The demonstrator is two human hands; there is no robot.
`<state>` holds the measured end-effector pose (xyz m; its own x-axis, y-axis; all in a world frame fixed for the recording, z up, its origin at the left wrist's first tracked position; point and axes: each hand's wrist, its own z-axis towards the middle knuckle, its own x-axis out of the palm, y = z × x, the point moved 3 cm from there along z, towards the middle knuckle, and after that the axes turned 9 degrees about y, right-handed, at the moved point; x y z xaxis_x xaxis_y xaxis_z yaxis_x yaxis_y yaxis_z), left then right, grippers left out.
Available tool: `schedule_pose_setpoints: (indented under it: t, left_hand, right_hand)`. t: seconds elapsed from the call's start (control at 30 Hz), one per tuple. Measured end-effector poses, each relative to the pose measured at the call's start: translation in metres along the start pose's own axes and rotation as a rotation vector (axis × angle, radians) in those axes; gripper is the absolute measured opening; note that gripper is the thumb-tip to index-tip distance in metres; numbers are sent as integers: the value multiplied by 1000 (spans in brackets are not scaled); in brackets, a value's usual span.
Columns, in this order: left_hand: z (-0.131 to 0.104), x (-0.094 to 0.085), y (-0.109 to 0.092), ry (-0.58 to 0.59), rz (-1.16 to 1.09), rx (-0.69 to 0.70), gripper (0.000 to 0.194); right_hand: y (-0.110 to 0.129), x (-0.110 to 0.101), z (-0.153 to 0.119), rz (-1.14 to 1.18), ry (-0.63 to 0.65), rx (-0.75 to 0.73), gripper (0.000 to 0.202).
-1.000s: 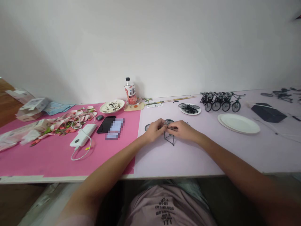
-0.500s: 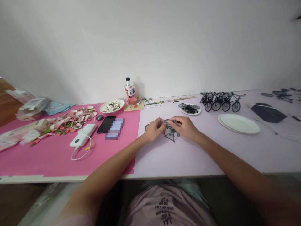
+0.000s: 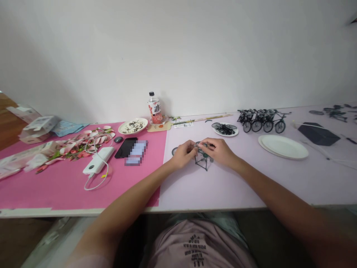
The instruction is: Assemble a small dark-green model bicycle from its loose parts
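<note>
We pinch a small dark green wire bicycle frame (image 3: 203,159) between our left hand (image 3: 182,153) and right hand (image 3: 219,152), fingers closed on it above the pale lilac bench (image 3: 223,182).

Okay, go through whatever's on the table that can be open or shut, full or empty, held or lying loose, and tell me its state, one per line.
Small dark green wire bicycle frame: pinched between left hand and right hand.
Clear plastic bottle with red label: upright, capped.
Large white round plate: empty.
Small white plate: holds dark parts.
Black smartphone: flat, screen dark.
White power bank: cable plugged in.
Finished model bicycles: standing upright in a row.
</note>
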<state>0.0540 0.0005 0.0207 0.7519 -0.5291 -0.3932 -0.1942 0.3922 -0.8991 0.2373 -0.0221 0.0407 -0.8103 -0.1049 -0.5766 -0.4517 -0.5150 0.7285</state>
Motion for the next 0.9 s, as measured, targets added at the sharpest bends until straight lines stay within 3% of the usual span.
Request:
schedule_pose_setpoints:
  t: [0.53, 0.9]
  left_hand:
    - [1, 1, 1, 9, -14, 21, 33]
    - [1, 1, -1, 18, 5, 45, 33]
  right_hand:
    - [1, 0, 1, 14, 42, 31, 40]
    - [-1, 0, 0, 3, -3, 10, 41]
